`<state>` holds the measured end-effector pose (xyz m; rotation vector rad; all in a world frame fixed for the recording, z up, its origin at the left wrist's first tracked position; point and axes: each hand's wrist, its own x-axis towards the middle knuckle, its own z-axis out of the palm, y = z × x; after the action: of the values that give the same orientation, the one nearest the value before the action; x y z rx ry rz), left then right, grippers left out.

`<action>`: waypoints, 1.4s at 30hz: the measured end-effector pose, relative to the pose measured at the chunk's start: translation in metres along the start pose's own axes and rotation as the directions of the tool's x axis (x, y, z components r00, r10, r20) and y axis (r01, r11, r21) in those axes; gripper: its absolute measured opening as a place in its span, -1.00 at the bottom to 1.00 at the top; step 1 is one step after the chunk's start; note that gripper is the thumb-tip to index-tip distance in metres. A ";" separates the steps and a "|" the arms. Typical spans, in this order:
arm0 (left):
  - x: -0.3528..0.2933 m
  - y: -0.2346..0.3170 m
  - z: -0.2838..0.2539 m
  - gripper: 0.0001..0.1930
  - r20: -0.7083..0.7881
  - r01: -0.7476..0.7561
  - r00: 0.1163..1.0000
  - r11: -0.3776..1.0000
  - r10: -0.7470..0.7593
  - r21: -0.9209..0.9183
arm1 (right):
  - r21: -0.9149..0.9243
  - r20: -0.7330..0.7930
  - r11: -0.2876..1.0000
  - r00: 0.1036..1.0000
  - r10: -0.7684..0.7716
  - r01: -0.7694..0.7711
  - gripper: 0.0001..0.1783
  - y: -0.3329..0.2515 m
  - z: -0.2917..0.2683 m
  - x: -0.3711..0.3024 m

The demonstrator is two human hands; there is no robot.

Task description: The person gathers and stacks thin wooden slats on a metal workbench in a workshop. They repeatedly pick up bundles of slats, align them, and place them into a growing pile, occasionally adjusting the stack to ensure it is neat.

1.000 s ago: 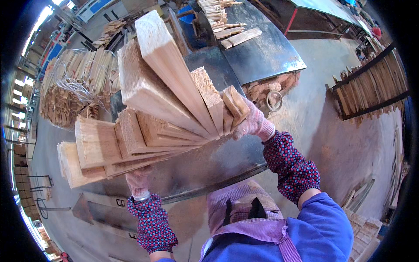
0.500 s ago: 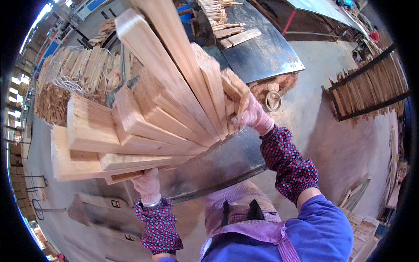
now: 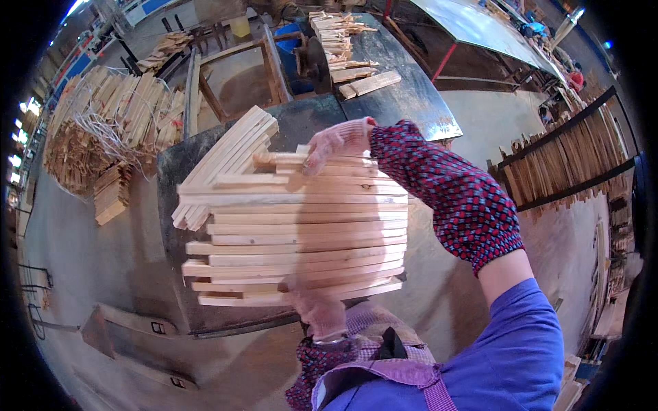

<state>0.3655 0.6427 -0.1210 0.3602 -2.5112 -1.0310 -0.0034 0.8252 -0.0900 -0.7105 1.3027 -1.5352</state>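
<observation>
A row of pale wooden slats (image 3: 253,240) lies side by side between my hands, over a dark metal table (image 3: 178,274), its left ends uneven. My gloved left hand (image 3: 319,312) presses against the near side of the row, its fingers partly under the edge and slightly blurred. At the far side, my gloved right hand (image 3: 336,145) has its fingers curled over the last slats. Other slats (image 3: 236,157) lie slanted at the row's far left corner, some overlapping it. My right forearm's shadow falls across the wood.
Wood pieces (image 3: 370,83) lie at the table's far end, beside a dark round disc (image 3: 317,65). A strapped wood bundle (image 3: 113,123) stands on the floor at left. On the right, a dark metal rack (image 3: 569,147) holds more wood. A wooden frame (image 3: 240,75) is behind the table.
The slats were raised and fanned out between my hands; now they lie flat in an even row. My left hand has moved right and nearer me, my right hand left and farther off.
</observation>
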 end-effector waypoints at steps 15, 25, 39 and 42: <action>-0.030 0.010 0.018 -0.21 0.404 0.072 0.910 0.996 -0.090 0.059 | -0.826 -0.251 0.465 0.946 0.203 -0.319 -0.40 0.042 0.011 0.050; 0.023 0.014 -0.025 -0.46 0.960 0.960 0.016 -0.265 -0.279 -0.093 | -0.912 -0.305 0.258 0.948 0.093 -0.319 -0.39 -0.001 0.075 0.057; -0.001 0.015 -0.057 -0.68 0.870 0.810 0.330 0.584 -0.366 -0.062 | -0.907 -0.420 0.110 0.879 -0.223 -0.406 -0.27 0.035 0.097 0.053; 0.003 0.002 -0.083 -0.59 0.467 -0.133 0.883 0.978 0.043 0.160 | -0.854 -0.519 0.269 0.755 -0.401 -0.445 -0.30 0.026 0.102 0.025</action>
<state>0.4003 0.5924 -0.0649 0.0476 -3.0318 -0.9298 0.0846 0.7632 -0.0921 -0.8577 2.9572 -0.7028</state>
